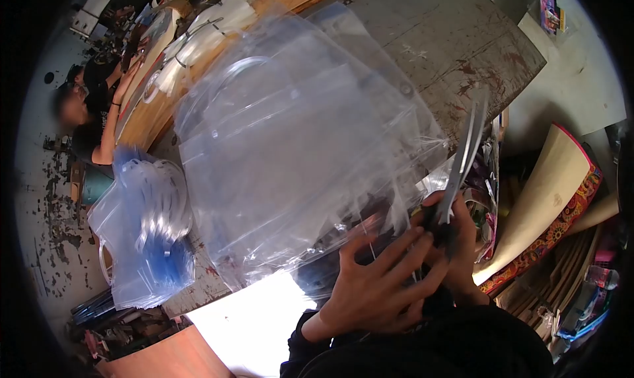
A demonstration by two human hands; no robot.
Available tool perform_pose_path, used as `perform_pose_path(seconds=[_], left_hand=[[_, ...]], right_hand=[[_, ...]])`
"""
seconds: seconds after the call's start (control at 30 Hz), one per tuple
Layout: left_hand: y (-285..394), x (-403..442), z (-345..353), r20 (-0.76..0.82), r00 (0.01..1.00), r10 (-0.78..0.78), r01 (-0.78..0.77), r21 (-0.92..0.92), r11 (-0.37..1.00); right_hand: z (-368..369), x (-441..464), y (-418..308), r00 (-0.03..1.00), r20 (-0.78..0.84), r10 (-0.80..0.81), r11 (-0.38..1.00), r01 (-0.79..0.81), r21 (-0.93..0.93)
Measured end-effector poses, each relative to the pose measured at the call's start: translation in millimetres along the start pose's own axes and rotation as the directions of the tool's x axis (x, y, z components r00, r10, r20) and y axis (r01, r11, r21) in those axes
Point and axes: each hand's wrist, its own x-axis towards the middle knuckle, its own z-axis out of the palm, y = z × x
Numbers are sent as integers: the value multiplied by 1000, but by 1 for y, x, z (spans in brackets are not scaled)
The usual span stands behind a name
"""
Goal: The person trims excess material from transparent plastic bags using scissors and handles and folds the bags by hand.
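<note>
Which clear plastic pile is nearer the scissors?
The large, flat middle pile, reaching close to the scissors; the smaller, bluish pile lies farther left.

Plastic sheets [284, 140] lie on the table [436, 41], left of scissors [456, 180].

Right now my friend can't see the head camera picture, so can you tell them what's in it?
A person's hands are close together at a pair of scissors, blades pointing away. Clear plastic lies spread over a scratched table, with a pile of bluish plastic to its left and another person at the upper left.
</note>
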Motion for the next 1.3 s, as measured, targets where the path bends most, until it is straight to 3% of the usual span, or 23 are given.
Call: perform_pose_path(seconds=[0.07, 0.1, 0.17, 0.27, 0.33, 0.77, 0.9, 0.93, 0.97, 1.03, 1.07, 1.1, 1.13, 1.2, 1.27, 1.3], left_hand=[[1, -1, 4, 22, 999, -39, 39, 27, 999], [-3, -3, 9, -31, 998, -55, 59, 120, 991], [-6, -8, 13, -110, 987, -116, 137, 208, 969], [-6, -12, 5, -67, 970, -233, 243, 285, 927], [-6, -15, 5, -86, 963, -254, 268, 281, 922], [-4, -34, 9, -246, 912, -327, 373, 170, 912], [-1, -53, -3, -186, 937, -295, 331, 204, 921], [-5, -71, -6, -295, 913, -283, 359, 248, 900], [-11, -89, -3, -490, 817, -304, 478, 280, 833], [-23, -124, 3, -808, 506, -302, 700, 180, 691], [-27, -131, -2, -857, 343, -386, 855, 114, 506], [-33, -138, -6, -884, 241, -400, 889, 36, 457], [-40, -149, -7, -874, 190, -448, 885, -45, 463], [-34, -166, -5, -673, 145, -725, 818, -331, 471], [-33, -163, 2, -711, 156, -686, 742, -375, 557], [-33, -161, 5, -727, 227, -648, 544, -457, 704]], right_hand=[[3, -2, -2, 997, 31, 73, 994, -71, -80], [1, -3, -3, 996, 36, 84, 973, -74, -221], [1, -2, 1, 997, 26, 74, 981, -68, -183], [5, -3, 2, 995, -8, 98, 989, -98, -109], [3, -3, 5, 992, 15, 124, 992, -123, -31], [5, -4, 7, 992, -37, 122, 992, -123, -16], [8, -2, 4, 992, -65, 112, 991, -116, -62], [9, -2, 3, 991, -72, 114, 992, -118, -53], [10, -2, 2, 991, -66, 113, 992, -117, -55], [11, -2, 1, 992, -98, 80, 991, -90, -100], [11, -2, 4, 993, -88, 77, 991, -86, -99], [11, -3, 8, 993, -104, 52, 993, -62, -101], [12, -2, 11, 993, -119, 23, 994, -36, -103], [14, -2, 7, 992, -118, 47, 988, -64, -138], [15, -2, 6, 990, -140, -21, 989, -1, -151], [15, -3, 7, 989, -145, -36, 990, 15, -140]])
